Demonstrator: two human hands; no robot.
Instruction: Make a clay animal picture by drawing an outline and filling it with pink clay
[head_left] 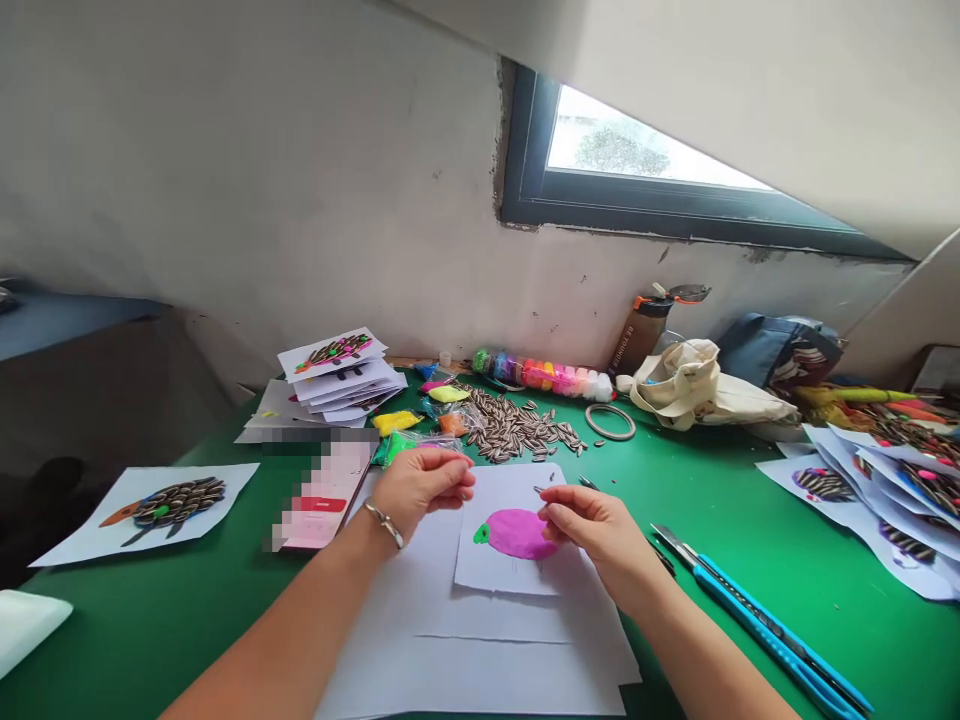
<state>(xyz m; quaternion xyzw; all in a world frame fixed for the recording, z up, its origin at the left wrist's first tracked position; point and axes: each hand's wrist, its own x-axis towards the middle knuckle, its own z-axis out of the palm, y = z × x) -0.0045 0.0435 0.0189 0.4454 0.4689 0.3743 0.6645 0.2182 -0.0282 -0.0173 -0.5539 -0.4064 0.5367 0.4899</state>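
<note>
On a small white card (pixel 480 565) lies a flat magenta clay oval (pixel 517 533) with a green clay head (pixel 481 534) at its left end. My left hand (pixel 424 488), wearing a silver bracelet, hovers over the card's upper left with thumb and fingertips pressed together; what they hold, if anything, is too small to name. At the oval's right edge, my right hand (pixel 589 515) pinches a small slim dark piece, apparently a sunflower seed (pixel 539 490). Behind both hands spreads a pile of striped sunflower seeds (pixel 510 425). Larger white sheets (pixel 480 675) lie under the card.
Bagged coloured clay (pixel 397 422), a clay tube pack (pixel 547 376), a metal ring (pixel 610 422), a bottle (pixel 641 330) and cloth bags stand behind. Blue cutters (pixel 780 635) lie right. Stacked seed pictures (pixel 345 385) are back left, more (pixel 885 500) at right; a phone-like pink object (pixel 326 500) is left.
</note>
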